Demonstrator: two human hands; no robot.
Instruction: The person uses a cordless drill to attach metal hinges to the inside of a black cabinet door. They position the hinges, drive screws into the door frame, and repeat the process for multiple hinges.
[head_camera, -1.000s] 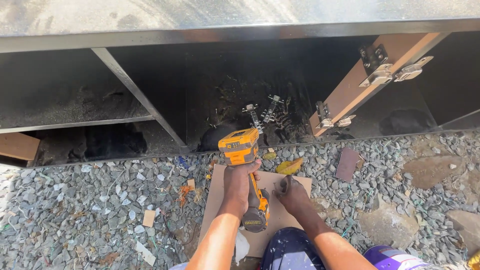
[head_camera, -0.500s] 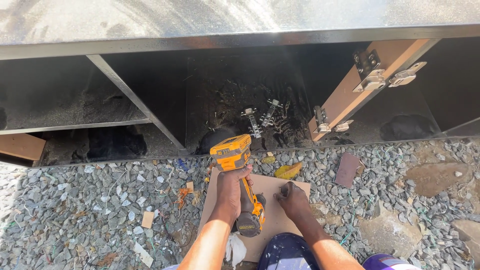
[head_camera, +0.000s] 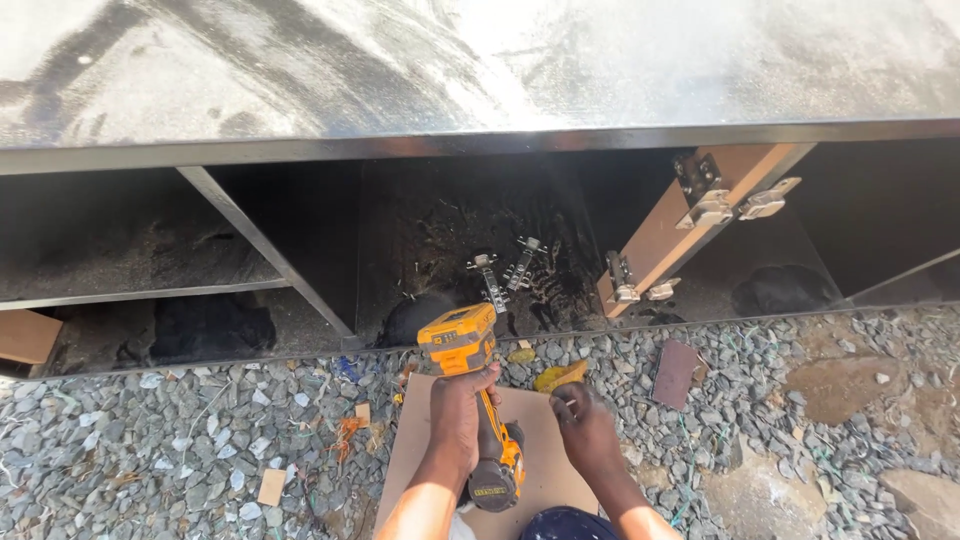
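My left hand (head_camera: 462, 415) grips a yellow and black cordless drill (head_camera: 470, 400) by its handle, nose pointing away toward the cabinet. The drill hangs over a sheet of brown cardboard (head_camera: 540, 455) lying on the gravel. My right hand (head_camera: 585, 425) rests just right of the drill with its fingers curled together above the cardboard. Whether they pinch something small is not clear. Two loose metal hinges (head_camera: 505, 270) lie inside the dark open cabinet (head_camera: 450, 230) just beyond the drill.
A wooden door panel (head_camera: 665, 235) with hinges fixed to it leans inside the cabinet at the right. Grey gravel (head_camera: 200, 440) covers the ground. On it lie a yellow scrap (head_camera: 558, 376), a brown flat piece (head_camera: 675, 372) and small wood offcuts (head_camera: 270, 487).
The view has tilted up, so both hands sit lower in the picture. The drill and the right hand keep about the same places relative to each other.
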